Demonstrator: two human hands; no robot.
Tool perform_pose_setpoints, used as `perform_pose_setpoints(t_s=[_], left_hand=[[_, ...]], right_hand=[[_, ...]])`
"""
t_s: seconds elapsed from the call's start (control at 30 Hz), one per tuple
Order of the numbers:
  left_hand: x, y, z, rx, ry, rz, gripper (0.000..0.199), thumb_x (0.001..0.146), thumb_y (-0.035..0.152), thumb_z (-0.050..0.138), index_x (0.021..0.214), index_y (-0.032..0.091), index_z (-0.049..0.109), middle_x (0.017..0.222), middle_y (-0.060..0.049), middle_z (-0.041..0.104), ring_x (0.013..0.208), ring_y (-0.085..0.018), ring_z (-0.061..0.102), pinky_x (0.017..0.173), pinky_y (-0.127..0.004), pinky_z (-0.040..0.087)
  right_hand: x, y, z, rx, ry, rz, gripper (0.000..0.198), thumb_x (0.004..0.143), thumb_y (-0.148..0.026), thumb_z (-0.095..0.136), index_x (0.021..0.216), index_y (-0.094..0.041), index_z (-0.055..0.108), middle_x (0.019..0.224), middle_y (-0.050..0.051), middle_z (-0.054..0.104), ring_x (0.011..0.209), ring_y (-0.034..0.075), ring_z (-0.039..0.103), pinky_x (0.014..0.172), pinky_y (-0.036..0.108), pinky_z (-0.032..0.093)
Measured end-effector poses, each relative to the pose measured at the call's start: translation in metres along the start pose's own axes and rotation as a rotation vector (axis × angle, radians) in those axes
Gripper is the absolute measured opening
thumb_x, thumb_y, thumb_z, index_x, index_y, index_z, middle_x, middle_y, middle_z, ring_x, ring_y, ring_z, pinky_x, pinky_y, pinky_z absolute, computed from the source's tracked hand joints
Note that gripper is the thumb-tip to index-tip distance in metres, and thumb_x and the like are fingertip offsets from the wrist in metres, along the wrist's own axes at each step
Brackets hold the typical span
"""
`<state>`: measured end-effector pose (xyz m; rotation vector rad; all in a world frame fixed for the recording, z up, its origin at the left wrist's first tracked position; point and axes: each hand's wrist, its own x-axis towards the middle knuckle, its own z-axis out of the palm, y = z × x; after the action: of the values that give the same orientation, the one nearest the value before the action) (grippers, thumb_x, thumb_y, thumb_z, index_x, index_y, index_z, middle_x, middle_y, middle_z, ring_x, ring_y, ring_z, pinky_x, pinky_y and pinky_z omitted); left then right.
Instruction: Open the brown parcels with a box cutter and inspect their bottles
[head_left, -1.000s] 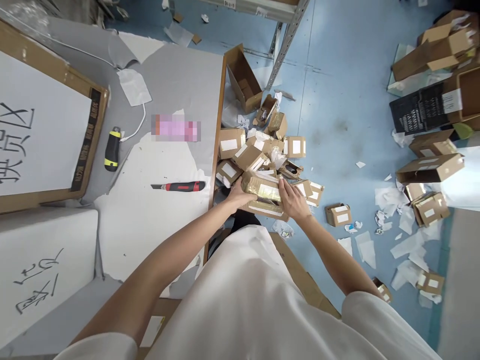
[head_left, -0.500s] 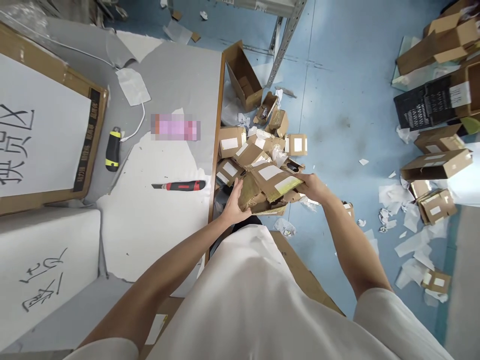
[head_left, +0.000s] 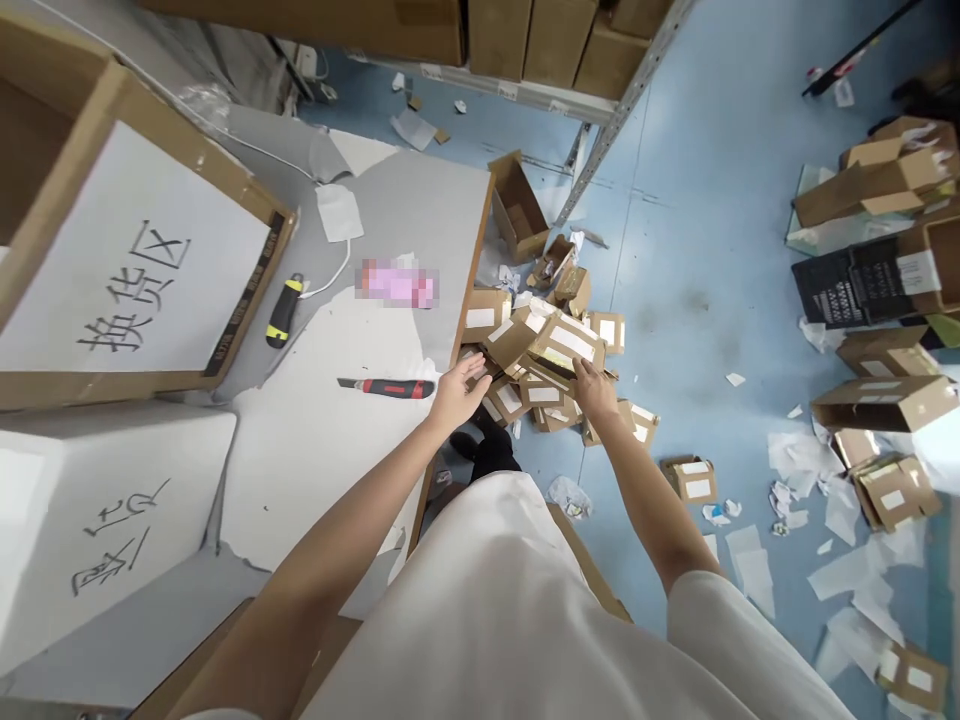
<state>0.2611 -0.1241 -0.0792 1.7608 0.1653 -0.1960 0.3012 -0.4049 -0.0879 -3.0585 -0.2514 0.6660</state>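
Observation:
My left hand [head_left: 460, 393] is open with fingers spread, beside the table edge and just left of the cardboard box pile. My right hand [head_left: 596, 392] is at the near right edge of a brown cardboard box [head_left: 568, 340] with white labels and tape. Its fingers look loosely apart; whether they still touch the box is hard to see. This box lies on top of other small cardboard boxes [head_left: 510, 340] heaped on the floor. On the table [head_left: 315, 450] lies a red and black utility knife [head_left: 396, 388], its blade out, left of my left hand.
A yellow and black handled tool [head_left: 284, 312] and a blurred pink item [head_left: 397, 285] lie on the table. At left stand a large box with a written sign [head_left: 142, 270] and a white box [head_left: 112, 520]. A metal shelf [head_left: 637, 90] is ahead; cartons and paper scraps litter the right floor.
The cardboard box, held between both hands before, now rests on the pile. My left hand has come away from it, and my right hand has loosened. The view has shifted.

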Motion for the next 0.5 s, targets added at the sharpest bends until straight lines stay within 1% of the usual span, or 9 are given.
perform_pose_setpoints(t_s=[0.07, 0.1, 0.17, 0.23, 0.3, 0.33, 0.4, 0.47, 0.5], left_hand=[[-0.008, 0.01, -0.023, -0.003, 0.061, -0.007, 0.048, 0.082, 0.037, 0.061, 0.125, 0.016, 0.053, 0.122, -0.015, 0.064, 0.111, -0.023, 0.063, 0.1, -0.04, 0.048], [-0.015, 0.015, -0.036, 0.01, 0.103, -0.012, 0.048, 0.082, 0.037, 0.061, 0.124, 0.016, 0.054, 0.12, -0.014, 0.064, 0.108, -0.022, 0.064, 0.098, -0.039, 0.049], [-0.04, 0.021, -0.064, 0.079, 0.175, -0.04, 0.048, 0.081, 0.038, 0.061, 0.124, 0.016, 0.054, 0.118, -0.014, 0.065, 0.104, -0.022, 0.066, 0.093, -0.038, 0.052], [-0.077, 0.021, -0.093, 0.202, 0.229, -0.1, 0.049, 0.082, 0.04, 0.059, 0.125, 0.016, 0.054, 0.12, -0.015, 0.064, 0.104, -0.024, 0.066, 0.087, -0.037, 0.054], [-0.126, 0.015, -0.117, 0.36, 0.287, -0.208, 0.051, 0.084, 0.043, 0.055, 0.126, 0.016, 0.053, 0.124, -0.016, 0.062, 0.105, -0.027, 0.065, 0.082, -0.039, 0.055], [-0.154, 0.01, -0.125, 0.444, 0.328, -0.277, 0.051, 0.084, 0.043, 0.054, 0.127, 0.015, 0.053, 0.125, -0.017, 0.061, 0.104, -0.028, 0.065, 0.084, -0.041, 0.054], [-0.214, 0.001, -0.131, 0.572, 0.437, -0.435, 0.051, 0.084, 0.04, 0.053, 0.127, 0.014, 0.053, 0.122, -0.018, 0.062, 0.104, -0.031, 0.064, 0.088, -0.045, 0.051], [-0.274, -0.006, -0.122, 0.636, 0.587, -0.598, 0.05, 0.084, 0.038, 0.052, 0.127, 0.013, 0.053, 0.12, -0.018, 0.062, 0.107, -0.032, 0.062, 0.093, -0.047, 0.048], [-0.303, -0.007, -0.113, 0.653, 0.69, -0.677, 0.05, 0.084, 0.038, 0.052, 0.127, 0.012, 0.053, 0.121, -0.019, 0.061, 0.112, -0.033, 0.059, 0.096, -0.048, 0.045]], right_hand=[[0.001, -0.014, -0.008, 0.021, -0.022, -0.007, 0.044, 0.092, -0.018, 0.039, 0.136, -0.016, 0.045, 0.122, 0.016, 0.062, 0.098, 0.026, 0.064, 0.081, 0.034, 0.048], [0.001, -0.026, -0.012, 0.042, -0.031, -0.039, 0.043, 0.093, -0.021, 0.038, 0.135, -0.017, 0.047, 0.118, 0.015, 0.065, 0.094, 0.025, 0.065, 0.078, 0.033, 0.048], [0.0, -0.06, -0.022, 0.091, -0.035, -0.175, 0.039, 0.095, -0.026, 0.036, 0.13, -0.019, 0.053, 0.112, 0.012, 0.068, 0.094, 0.023, 0.066, 0.079, 0.03, 0.048], [0.0, -0.105, -0.031, 0.112, -0.049, -0.378, 0.038, 0.097, -0.028, 0.034, 0.125, -0.02, 0.058, 0.112, 0.01, 0.069, 0.099, 0.021, 0.065, 0.082, 0.027, 0.047], [0.003, -0.155, -0.038, 0.063, -0.103, -0.579, 0.037, 0.097, -0.029, 0.034, 0.124, -0.023, 0.059, 0.114, 0.008, 0.069, 0.102, 0.02, 0.065, 0.083, 0.026, 0.047], [0.005, -0.18, -0.042, 0.017, -0.136, -0.672, 0.036, 0.097, -0.029, 0.035, 0.123, -0.024, 0.059, 0.115, 0.007, 0.069, 0.103, 0.02, 0.064, 0.083, 0.027, 0.047], [0.009, -0.228, -0.047, -0.081, -0.193, -0.839, 0.035, 0.096, -0.029, 0.037, 0.124, -0.025, 0.058, 0.117, 0.007, 0.068, 0.102, 0.021, 0.065, 0.082, 0.028, 0.048], [0.012, -0.276, -0.049, -0.162, -0.225, -0.995, 0.036, 0.096, -0.027, 0.037, 0.126, -0.023, 0.057, 0.12, 0.01, 0.066, 0.102, 0.022, 0.065, 0.082, 0.03, 0.048], [0.011, -0.302, -0.048, -0.211, -0.248, -1.076, 0.037, 0.096, -0.026, 0.036, 0.127, -0.021, 0.055, 0.12, 0.011, 0.065, 0.103, 0.023, 0.064, 0.083, 0.032, 0.048]])
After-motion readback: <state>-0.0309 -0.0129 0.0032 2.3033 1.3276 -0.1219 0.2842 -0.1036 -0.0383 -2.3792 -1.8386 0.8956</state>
